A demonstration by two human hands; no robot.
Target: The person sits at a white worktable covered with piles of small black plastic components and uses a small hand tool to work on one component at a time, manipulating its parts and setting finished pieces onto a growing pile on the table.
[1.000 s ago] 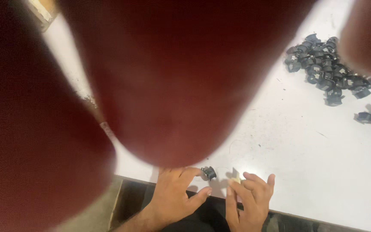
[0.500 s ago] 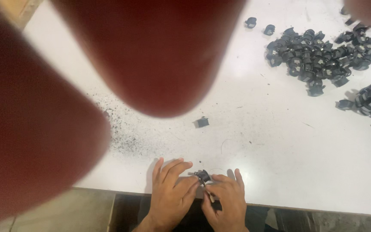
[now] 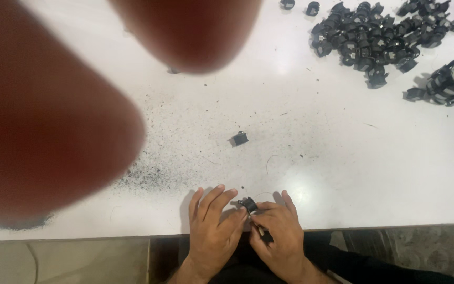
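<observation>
Bottom centre of frame: left hand (image 3: 214, 231) and right hand (image 3: 279, 234) both pinch one small black part (image 3: 249, 205) over the white table (image 3: 311, 137) edge; best kept low, grip steady, thumbs close.

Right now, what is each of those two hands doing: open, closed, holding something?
Left hand: fingers spread, thumb pressing the small black part.
Right hand: closed on the same part and a thin dark tool.

Large blurred reddish shapes (image 3: 48, 115) are blocking the upper left of the white table (image 3: 316, 158). Black parts (image 3: 447, 84) are running off the right edge. A small dark piece (image 3: 249, 205) between the hands is too small to identify.
</observation>
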